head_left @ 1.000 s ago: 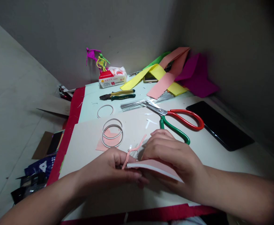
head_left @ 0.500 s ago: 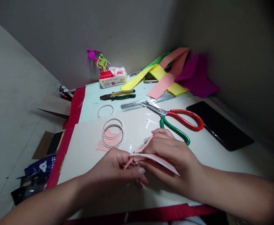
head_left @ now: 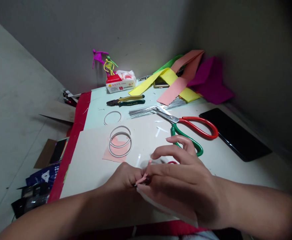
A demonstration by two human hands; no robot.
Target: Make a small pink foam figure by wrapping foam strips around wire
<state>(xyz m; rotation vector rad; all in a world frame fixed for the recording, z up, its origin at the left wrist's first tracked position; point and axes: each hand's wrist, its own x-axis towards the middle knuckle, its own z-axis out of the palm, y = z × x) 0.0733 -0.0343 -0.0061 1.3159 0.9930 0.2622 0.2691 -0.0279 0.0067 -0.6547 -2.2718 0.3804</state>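
"Where was it?"

"A thin pink twisted paper strip [head_left: 145,176] was pinched between the left hand [head_left: 123,180] and right hand [head_left: 183,180], both closed on it!"

"Nearby?"

"Red-handled, green-handled steel scissors [head_left: 194,128] lay at one o'clock on the tabletop [head_left: 96,106]!"

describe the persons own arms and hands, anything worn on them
Both arms are bare: the left forearm and right forearm show no sleeve. The left hand and right hand are ungloved, and the right hand's fingers show no ring. No watch, band or other marking shows on either arm, though parts of the left hand are hidden.
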